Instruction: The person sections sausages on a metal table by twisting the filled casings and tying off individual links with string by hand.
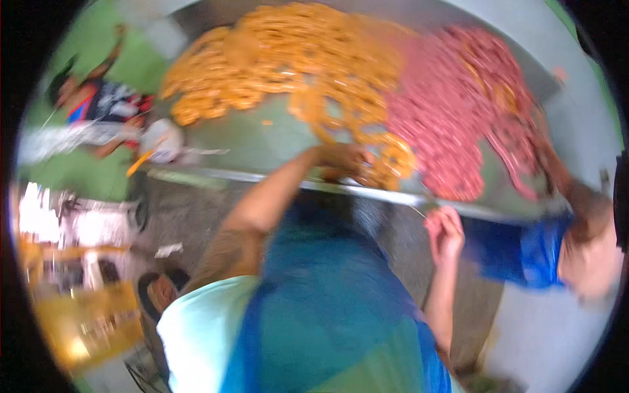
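Note:
My left hand (pixel 344 162) is at the front edge of a metal table (pixel 252 134), its fingers curled on the orange sausage-like links (pixel 396 160). Blur hides exactly what lies between those fingers. Raised just in front of the table edge, my right hand (pixel 445 229) has its fingers bent together in a pinch, and a thin pale string (pixel 417 211) runs from it toward the table. Pink links (pixel 445 124) are heaped beside the orange ones, to the right.
At the right a co-worker (pixel 586 229) reaches into the pink links. Another person (pixel 101 98) is at the far left, near a white container (pixel 162 141). A yellow crate (pixel 88 324) is at the lower left.

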{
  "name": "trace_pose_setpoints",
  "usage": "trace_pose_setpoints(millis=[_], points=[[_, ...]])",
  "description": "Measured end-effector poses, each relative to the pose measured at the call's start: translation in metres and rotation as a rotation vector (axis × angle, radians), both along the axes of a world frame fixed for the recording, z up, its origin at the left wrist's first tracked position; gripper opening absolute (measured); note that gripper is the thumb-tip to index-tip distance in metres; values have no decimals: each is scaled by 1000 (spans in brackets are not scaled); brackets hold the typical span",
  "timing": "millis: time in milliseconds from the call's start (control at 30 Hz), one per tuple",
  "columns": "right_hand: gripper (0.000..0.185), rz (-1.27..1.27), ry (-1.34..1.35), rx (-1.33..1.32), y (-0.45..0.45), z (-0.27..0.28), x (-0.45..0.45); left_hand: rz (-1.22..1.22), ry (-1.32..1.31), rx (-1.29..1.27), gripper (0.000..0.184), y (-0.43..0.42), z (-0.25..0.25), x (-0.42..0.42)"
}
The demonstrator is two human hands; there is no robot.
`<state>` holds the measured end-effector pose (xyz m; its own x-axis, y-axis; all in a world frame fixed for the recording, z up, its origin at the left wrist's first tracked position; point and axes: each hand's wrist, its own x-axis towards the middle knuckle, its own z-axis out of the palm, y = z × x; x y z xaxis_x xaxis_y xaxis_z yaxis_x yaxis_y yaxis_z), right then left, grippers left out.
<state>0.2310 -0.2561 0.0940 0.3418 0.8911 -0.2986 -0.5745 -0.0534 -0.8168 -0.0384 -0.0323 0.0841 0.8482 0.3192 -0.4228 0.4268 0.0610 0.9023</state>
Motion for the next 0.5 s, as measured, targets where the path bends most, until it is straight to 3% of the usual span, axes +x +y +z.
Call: trace_pose_setpoints(millis=[133,200,233,300,367,467,500], points=[[25,253,-238,168,26,-17,1,196,207,454,42,-7,-57,-74],[19,358,-404,177,27,-28,-17,133,328,608,49,-10,-41,-116],[17,444,-550,123,24,-30,-26,254,469,590,44,-18,-26,-138],[15,524,-698,99,20,-31,-39,411,283,1242,35,-33,-29,-192],[12,571,-1053,23,23,-28,-48,640,203,1226,25,-91,100,-188],[10,585,-1163,54,35,5,-64,535,-328,1118,10,-167,247,-194],[6,628,-1190,85,40,21,-68,639,-607,1299,11,-184,274,-196]])
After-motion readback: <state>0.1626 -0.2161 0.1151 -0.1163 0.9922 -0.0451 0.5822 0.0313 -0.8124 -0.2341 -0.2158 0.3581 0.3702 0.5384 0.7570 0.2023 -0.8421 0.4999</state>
